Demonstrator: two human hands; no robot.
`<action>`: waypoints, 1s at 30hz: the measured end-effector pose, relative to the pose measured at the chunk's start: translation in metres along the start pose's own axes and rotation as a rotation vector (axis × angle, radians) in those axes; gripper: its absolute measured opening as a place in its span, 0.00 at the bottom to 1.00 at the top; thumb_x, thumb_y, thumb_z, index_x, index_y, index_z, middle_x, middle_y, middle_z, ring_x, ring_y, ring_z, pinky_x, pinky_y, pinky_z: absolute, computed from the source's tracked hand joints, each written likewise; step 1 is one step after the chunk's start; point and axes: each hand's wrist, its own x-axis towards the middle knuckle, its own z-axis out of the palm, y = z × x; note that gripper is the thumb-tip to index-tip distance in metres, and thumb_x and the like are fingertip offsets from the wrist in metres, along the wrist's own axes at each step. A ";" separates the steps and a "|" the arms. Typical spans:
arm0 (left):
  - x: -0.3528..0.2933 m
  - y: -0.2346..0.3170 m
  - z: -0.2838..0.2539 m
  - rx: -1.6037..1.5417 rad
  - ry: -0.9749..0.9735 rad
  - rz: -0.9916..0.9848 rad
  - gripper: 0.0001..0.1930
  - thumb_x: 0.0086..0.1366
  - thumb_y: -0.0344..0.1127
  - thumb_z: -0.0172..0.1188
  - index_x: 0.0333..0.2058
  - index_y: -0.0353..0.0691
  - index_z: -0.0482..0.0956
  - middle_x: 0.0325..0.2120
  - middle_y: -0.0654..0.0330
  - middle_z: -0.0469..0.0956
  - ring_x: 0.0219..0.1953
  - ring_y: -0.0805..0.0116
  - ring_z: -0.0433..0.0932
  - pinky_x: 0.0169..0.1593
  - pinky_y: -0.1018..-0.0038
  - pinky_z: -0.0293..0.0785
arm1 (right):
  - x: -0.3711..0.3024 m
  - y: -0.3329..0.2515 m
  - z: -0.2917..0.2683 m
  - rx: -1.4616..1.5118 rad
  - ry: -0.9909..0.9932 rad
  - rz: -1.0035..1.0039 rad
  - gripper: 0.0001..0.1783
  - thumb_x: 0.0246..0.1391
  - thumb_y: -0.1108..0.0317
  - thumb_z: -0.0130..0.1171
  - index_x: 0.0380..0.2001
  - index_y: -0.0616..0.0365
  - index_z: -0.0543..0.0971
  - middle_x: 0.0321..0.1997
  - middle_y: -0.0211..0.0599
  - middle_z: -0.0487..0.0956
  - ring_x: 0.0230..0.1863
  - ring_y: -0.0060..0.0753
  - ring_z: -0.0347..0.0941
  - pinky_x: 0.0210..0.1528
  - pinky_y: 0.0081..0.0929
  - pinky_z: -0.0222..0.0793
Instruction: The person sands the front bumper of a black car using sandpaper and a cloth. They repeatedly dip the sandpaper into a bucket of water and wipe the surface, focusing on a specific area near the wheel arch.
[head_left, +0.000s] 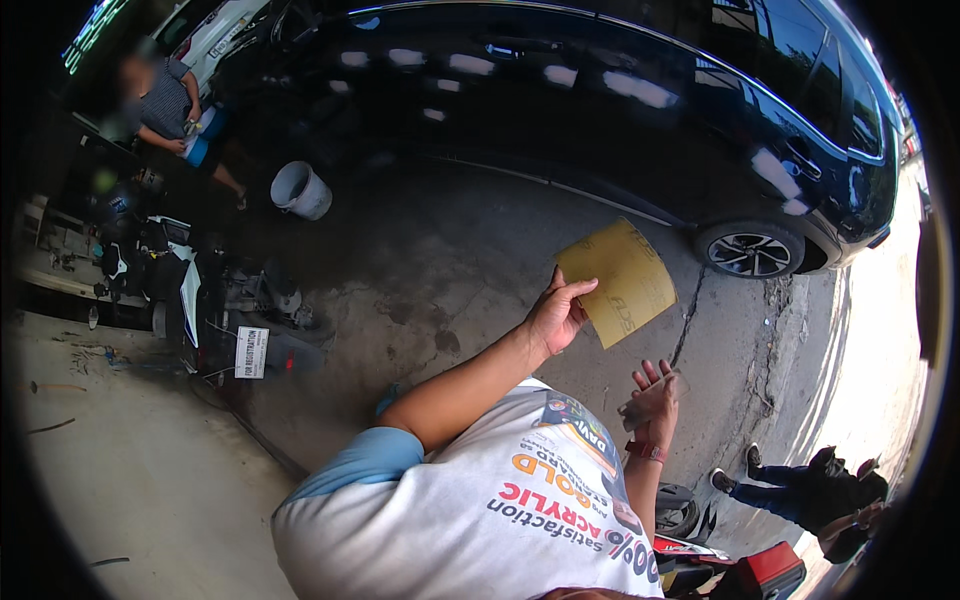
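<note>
My left hand (556,318) is closed on a curved yellow sheet of sandpaper (622,283), with the thumb over its near-left edge. The sheet's printed backing faces up. Lower and to the right, my right hand (655,398) is held palm up with its fingers partly extended, a red band round the wrist. A thin greyish, see-through piece (630,410) lies across that palm; its exact kind is unclear. The two hands are apart. Beyond them stands a dark car (600,130) with several pale patches along its side.
A whitish bucket (301,191) stands on the concrete floor near the car. At left is a parked motorcycle (190,290) with a white tag. One person (170,105) holds something blue at far left; another (820,495) is at lower right, near a red box (775,572).
</note>
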 end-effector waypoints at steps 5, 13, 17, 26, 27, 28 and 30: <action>0.010 0.043 -0.006 0.091 0.052 0.402 0.32 0.72 0.24 0.60 0.68 0.52 0.58 0.61 0.60 0.71 0.62 0.68 0.75 0.63 0.69 0.76 | 0.071 -0.035 0.163 0.016 -0.282 0.076 0.33 0.67 0.56 0.67 0.68 0.60 0.70 0.58 0.39 0.81 0.50 0.32 0.81 0.48 0.27 0.78; 0.001 0.131 -0.071 1.812 0.167 0.969 0.35 0.67 0.30 0.64 0.72 0.59 0.69 0.78 0.46 0.53 0.73 0.44 0.65 0.70 0.56 0.72 | 0.170 -0.004 0.290 -0.204 -0.390 0.266 0.22 0.63 0.64 0.71 0.56 0.58 0.77 0.50 0.33 0.83 0.49 0.32 0.82 0.51 0.33 0.79; 0.008 0.164 -0.087 1.883 0.232 0.899 0.33 0.69 0.38 0.66 0.72 0.65 0.70 0.79 0.48 0.48 0.77 0.42 0.56 0.76 0.51 0.60 | 0.218 0.015 0.362 -0.306 -0.682 0.262 0.22 0.63 0.69 0.70 0.58 0.60 0.76 0.51 0.35 0.84 0.49 0.32 0.82 0.54 0.32 0.79; 0.047 0.243 -0.105 0.420 0.712 0.576 0.57 0.63 0.37 0.77 0.79 0.43 0.41 0.62 0.45 0.74 0.64 0.58 0.75 0.65 0.59 0.75 | 0.298 0.033 0.500 -0.652 -1.367 0.180 0.25 0.60 0.74 0.70 0.59 0.62 0.77 0.52 0.37 0.84 0.54 0.28 0.79 0.59 0.31 0.75; 0.052 0.250 -0.111 0.308 0.733 0.672 0.48 0.63 0.34 0.76 0.75 0.39 0.54 0.54 0.52 0.81 0.58 0.62 0.79 0.62 0.65 0.77 | 0.297 0.031 0.520 -0.691 -1.382 0.195 0.26 0.59 0.71 0.72 0.60 0.63 0.77 0.50 0.37 0.84 0.52 0.27 0.79 0.58 0.30 0.75; 0.051 0.261 -0.114 0.284 0.754 0.709 0.42 0.64 0.33 0.75 0.71 0.37 0.60 0.53 0.53 0.81 0.57 0.65 0.79 0.62 0.67 0.77 | 0.294 0.033 0.537 -0.735 -1.400 0.223 0.28 0.58 0.68 0.74 0.60 0.63 0.77 0.49 0.37 0.83 0.51 0.27 0.78 0.56 0.30 0.75; 0.046 0.270 -0.115 0.258 0.817 0.781 0.31 0.66 0.30 0.72 0.65 0.36 0.69 0.52 0.56 0.82 0.55 0.68 0.80 0.60 0.70 0.77 | 0.298 0.053 0.566 -0.826 -1.420 0.162 0.28 0.59 0.65 0.75 0.59 0.63 0.77 0.44 0.35 0.82 0.47 0.26 0.77 0.51 0.28 0.75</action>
